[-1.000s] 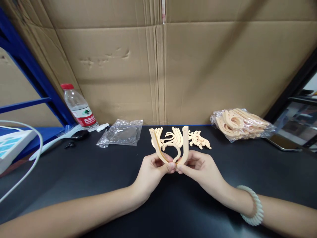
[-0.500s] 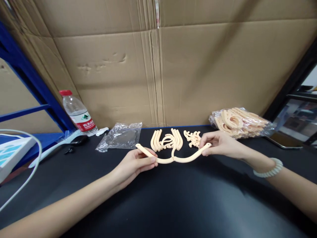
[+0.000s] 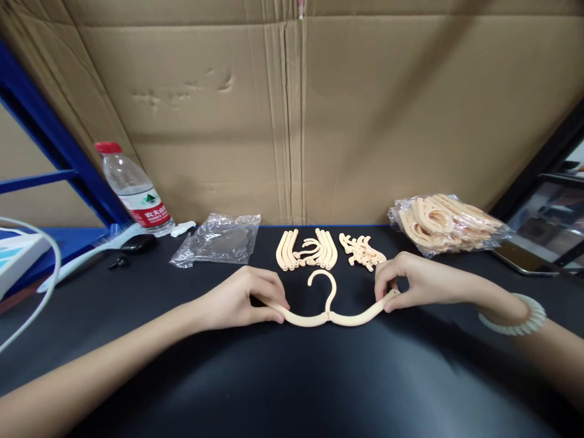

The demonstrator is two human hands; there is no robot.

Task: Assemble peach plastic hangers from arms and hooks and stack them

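A cream-coloured clothes hanger with a curved hook spans the space between my hands, its hook pointing away from me. My left hand grips the left arm of it, hiding that end. Thumb and fingers of my right hand pinch the tip of the right arm. Just beyond the hook lie several loose hanger arms in a row, with loose hooks among them. A pile of small cream clip-like parts sits near my right fingers.
A clear plastic bag lies at the back left, by a water bottle. Another bag holds packed hanger parts at the back right, beside a phone. A cardboard wall closes off the back; a white cable curves at far left.
The hanger has come down and nearer to me, and its hook now shows fully, apart from the loose parts. My left hand has turned over its arm, covering the left end.
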